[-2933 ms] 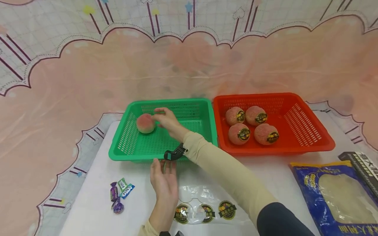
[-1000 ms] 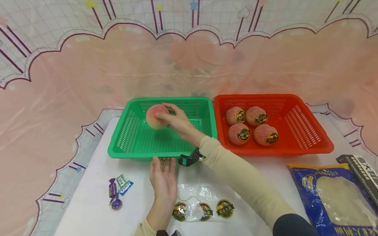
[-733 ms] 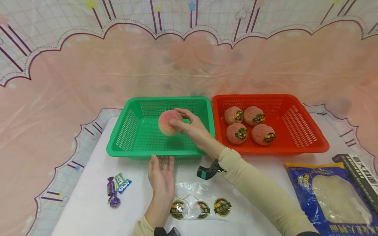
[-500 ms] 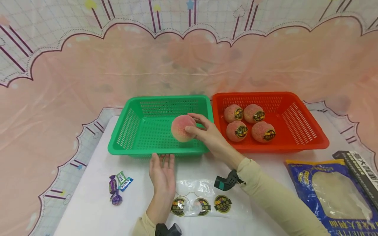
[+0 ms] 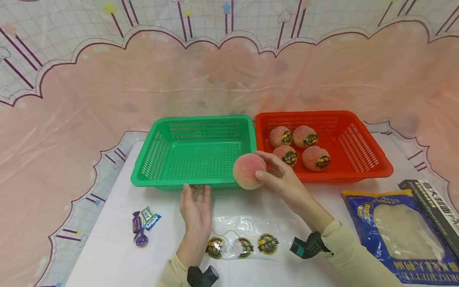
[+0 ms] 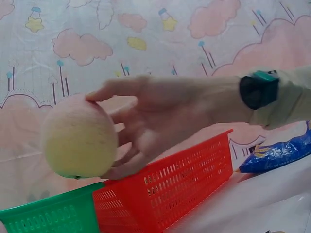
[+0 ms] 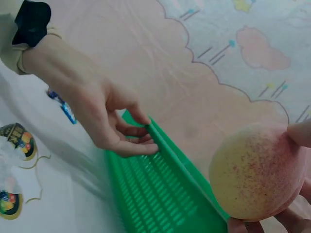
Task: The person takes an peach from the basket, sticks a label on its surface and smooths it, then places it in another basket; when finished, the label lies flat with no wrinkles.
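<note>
My right hand (image 5: pixel 285 181) holds a pink and cream peach (image 5: pixel 249 171) between thumb and fingers, raised near the front right corner of the green basket (image 5: pixel 193 184). In the left wrist view the peach (image 6: pixel 80 138) is clear of both baskets. My left hand (image 5: pixel 196 213) is palm up at the green basket's front rim, and its fingertips are right at the outer wall in the right wrist view. Several peaches with round black and gold stickers, one of them a front peach (image 5: pixel 315 158), sit in the red basket (image 5: pixel 348 175). The green basket's bottom shows bare.
A clear plastic sheet (image 5: pixel 247 223) with black and gold round stickers (image 5: pixel 267 244) lies in front of my hands. Several wrapped candies (image 5: pixel 141 240) lie at left. A blue pasta bag (image 5: pixel 391 263) and a black box (image 5: pixel 435 211) are at right. A patterned cloth hangs behind.
My right hand has taken hold of the peach in the green basket, lifted it and carried it right and toward me. My left hand has stayed by the rim.
</note>
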The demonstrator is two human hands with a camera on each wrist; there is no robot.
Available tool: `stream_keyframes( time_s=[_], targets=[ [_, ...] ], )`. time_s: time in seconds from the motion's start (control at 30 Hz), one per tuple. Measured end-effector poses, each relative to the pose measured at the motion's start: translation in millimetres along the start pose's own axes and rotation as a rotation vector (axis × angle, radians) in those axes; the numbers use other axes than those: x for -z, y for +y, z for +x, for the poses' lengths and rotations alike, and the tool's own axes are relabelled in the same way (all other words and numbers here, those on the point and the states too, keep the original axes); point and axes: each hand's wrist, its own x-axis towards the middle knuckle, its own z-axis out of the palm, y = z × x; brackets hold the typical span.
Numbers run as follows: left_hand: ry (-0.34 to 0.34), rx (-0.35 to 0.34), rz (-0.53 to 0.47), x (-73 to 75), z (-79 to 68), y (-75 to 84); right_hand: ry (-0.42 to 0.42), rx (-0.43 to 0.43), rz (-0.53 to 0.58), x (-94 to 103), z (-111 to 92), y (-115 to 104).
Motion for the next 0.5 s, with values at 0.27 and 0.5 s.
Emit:
stream_keyframes(
  time_s=[0.27, 0.5],
  targets=[
    [-0.009, -0.004, 0.009, 0.7, 1.1, -0.8, -0.040, 0.029, -0.046, 11.2, -24, 17],
    [-0.010, -0.012, 0.011, 0.1, 0.2, -0.5, -0.085, 0.023, -0.039, 15.6, -38, 45]
  ],
)
